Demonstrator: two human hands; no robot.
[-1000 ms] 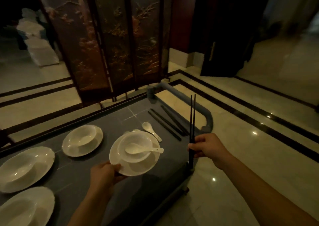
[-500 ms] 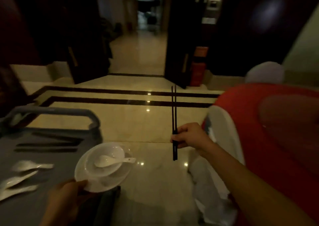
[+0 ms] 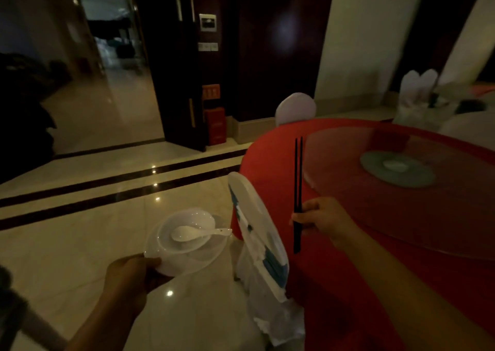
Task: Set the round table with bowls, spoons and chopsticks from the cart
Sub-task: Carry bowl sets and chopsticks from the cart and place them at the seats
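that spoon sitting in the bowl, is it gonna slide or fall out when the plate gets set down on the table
Probably at some risk. The spoon lies loose in the bowl, its handle overhanging the rim, so a tilt could tip it out. Both look glossy white, likely slippery and breakable. The left hand grips the plate by one edge only, so it may well dip when lowered.

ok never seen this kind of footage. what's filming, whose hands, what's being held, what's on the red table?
No robot here: a person wears one wide-angle camera on the head, looking forward and down, so the arms at the bottom are their own. The left hand holds a white plate by its rim, with a bowl on it and a spoon in the bowl. The right hand holds black chopsticks upright. The round table has a red cloth and a glass turntable; a white-covered chair stands beside it.
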